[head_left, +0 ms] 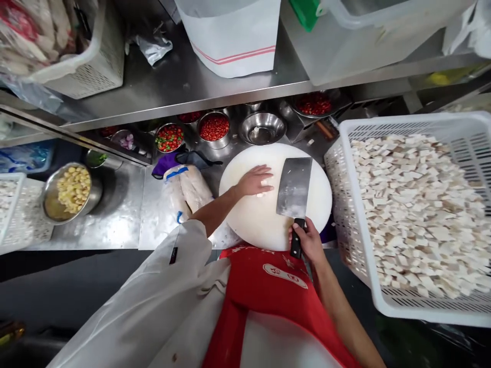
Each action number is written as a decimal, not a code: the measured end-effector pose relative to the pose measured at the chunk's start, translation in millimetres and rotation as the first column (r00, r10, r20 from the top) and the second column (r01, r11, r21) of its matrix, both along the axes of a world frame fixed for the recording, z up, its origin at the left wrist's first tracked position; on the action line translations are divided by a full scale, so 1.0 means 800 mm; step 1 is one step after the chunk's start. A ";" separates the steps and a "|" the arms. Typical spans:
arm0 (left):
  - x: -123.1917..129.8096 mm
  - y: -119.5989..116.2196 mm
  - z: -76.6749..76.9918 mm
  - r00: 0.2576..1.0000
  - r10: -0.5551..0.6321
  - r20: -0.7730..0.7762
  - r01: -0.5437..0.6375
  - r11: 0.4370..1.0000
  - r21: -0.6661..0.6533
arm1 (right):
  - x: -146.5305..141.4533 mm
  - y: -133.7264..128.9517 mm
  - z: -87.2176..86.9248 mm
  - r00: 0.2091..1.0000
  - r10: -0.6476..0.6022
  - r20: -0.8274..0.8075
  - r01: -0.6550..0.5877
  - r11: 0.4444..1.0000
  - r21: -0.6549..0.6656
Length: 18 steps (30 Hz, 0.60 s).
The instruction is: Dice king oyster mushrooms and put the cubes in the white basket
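Observation:
A round white cutting board (245, 225) lies on the counter in front of me. My left hand (256, 181) rests palm down near the middle of the board, fingers stretched out. A few small white pieces (264, 182) lie under and beside its fingers. At the board's near right edge, my right hand (308, 239) is closed around the black handle of a cleaver (294, 186). The cleaver's broad blade lies flat over the right half of the board, pointing away from me, apart from my left hand.
To the right stands a white basket (356, 214) heaped with cut pale pieces. Behind the board are a metal bowl (249, 122) and chopped red chillies (214, 127). Bagged pale food (187, 186) lies left, with a potful of yellowish pieces (72, 189) farther off. A steel shelf (161, 97) overhangs the back.

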<state>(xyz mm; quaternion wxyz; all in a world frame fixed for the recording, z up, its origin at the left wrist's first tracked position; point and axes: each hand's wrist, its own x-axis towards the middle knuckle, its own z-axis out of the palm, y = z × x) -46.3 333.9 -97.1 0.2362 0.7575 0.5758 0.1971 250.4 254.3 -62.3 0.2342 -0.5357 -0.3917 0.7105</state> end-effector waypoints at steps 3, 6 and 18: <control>0.021 -0.040 0.004 0.998 0.057 0.020 -0.057 0.998 0.016 | -0.001 0.002 0.000 0.996 0.084 -0.040 -0.086 0.995 -0.053; 0.053 -0.087 0.003 0.961 0.276 0.027 -0.277 0.959 0.055 | -0.002 -0.008 0.001 0.973 0.197 -0.118 -0.209 0.972 -0.105; 0.144 -0.087 0.025 0.542 0.748 0.384 -0.808 0.589 -0.006 | -0.012 -0.021 0.042 0.949 0.171 -0.266 -0.183 0.983 -0.019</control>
